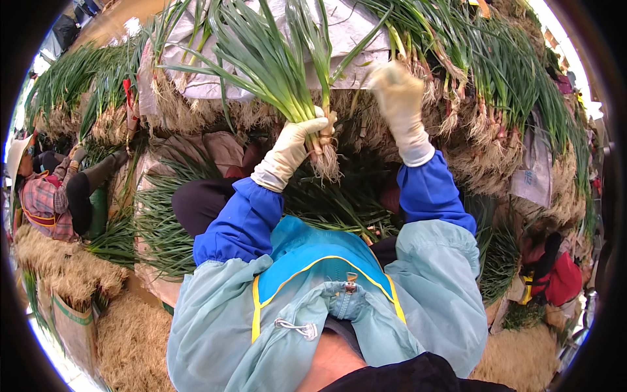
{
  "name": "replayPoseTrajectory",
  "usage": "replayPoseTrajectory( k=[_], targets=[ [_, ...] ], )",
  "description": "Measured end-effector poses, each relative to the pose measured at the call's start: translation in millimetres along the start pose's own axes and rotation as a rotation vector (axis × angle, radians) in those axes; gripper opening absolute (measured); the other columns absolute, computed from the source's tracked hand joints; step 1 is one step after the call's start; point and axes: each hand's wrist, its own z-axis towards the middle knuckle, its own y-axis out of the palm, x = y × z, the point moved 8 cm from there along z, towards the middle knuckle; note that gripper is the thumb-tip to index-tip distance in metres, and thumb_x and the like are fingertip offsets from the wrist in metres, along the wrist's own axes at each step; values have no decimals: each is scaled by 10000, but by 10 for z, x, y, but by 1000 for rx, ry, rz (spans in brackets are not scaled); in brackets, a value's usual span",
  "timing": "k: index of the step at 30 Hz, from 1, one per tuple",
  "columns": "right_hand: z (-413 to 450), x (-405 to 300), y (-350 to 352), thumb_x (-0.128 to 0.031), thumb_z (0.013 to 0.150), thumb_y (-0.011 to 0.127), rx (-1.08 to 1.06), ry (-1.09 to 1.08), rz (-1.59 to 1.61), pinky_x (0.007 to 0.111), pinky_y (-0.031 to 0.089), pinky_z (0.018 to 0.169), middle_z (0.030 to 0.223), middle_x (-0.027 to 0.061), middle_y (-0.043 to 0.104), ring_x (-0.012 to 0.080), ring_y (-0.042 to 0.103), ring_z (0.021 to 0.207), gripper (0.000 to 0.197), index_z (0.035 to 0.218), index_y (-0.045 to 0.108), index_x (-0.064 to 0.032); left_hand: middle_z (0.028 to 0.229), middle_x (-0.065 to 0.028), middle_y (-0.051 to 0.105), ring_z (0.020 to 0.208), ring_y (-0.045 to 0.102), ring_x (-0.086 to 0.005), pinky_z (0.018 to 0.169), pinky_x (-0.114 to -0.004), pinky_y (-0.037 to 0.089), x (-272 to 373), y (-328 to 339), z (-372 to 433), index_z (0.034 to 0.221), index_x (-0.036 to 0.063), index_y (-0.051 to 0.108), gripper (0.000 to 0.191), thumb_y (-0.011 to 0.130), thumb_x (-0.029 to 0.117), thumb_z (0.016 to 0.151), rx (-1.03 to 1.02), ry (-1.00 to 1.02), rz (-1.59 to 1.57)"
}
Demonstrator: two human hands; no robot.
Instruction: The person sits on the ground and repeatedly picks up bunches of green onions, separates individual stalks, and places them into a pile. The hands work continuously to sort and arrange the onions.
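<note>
My left hand (pixel 293 143), in a pale work glove, is shut around a bunch of leafy allium plants (pixel 281 68), perhaps green garlic. Their long flat leaves fan out above the hand. Pale stems and stringy roots (pixel 327 161) hang below the fingers. To the right, my gloved right hand (pixel 397 95) is raised at the edge of a whitish woven sheet (pixel 357 54). Blur hides its fingers, so I cannot tell whether they hold anything. Just beyond it lie more rooted plants (pixel 443 54).
Rows of plants with hanging roots (pixel 499 98) curve around the far side. Cut-looking green leaves (pixel 166 220) lie beside my legs. A person in a plaid top (pixel 49 201) sits at the left, and another person in red (pixel 563 279) is at the right. Root heaps (pixel 132 338) lie behind.
</note>
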Motion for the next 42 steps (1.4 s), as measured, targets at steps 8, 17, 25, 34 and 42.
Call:
replayPoseTrajectory(
  k=[8,17,25,34,42],
  targets=[
    [-187,313,1024,-282,835,623,-343,126,-503,405,494,758,969,153,596,316,613,890,357,1100,548,-55,627,-83,603,385,526,-157,303,-255,383,-225,21,-27,848,2,607,183,672,164,792,305,-55,184],
    [-597,788,914,-150,958,480,169,416,459,241,434,670,819,1,566,92,477,733,167,1056,564,-45,598,-77,604,351,505,-137,300,-251,368,-255,112,0,784,3,610,164,685,149,792,424,63,149],
    [-275,867,340,-138,944,450,312,717,1929,209,274,401,568,-53,323,56,282,447,150,823,502,-65,852,-78,635,703,600,-149,605,-277,505,-88,55,14,986,41,561,192,647,131,839,107,92,3],
    [-191,532,1066,-453,797,692,-1038,548,245,243,323,358,660,23,502,107,429,429,505,1111,596,-69,1047,-138,636,760,581,-190,584,-315,471,-143,-106,-113,1128,-2,543,349,647,123,820,30,-55,-114],
    [-354,231,1050,-381,800,672,-792,274,-136,357,501,704,735,127,650,229,638,715,344,952,672,-72,849,-104,612,697,572,-185,552,-303,468,-133,-226,-146,1024,-32,583,237,614,134,857,137,-88,12]
  ],
)
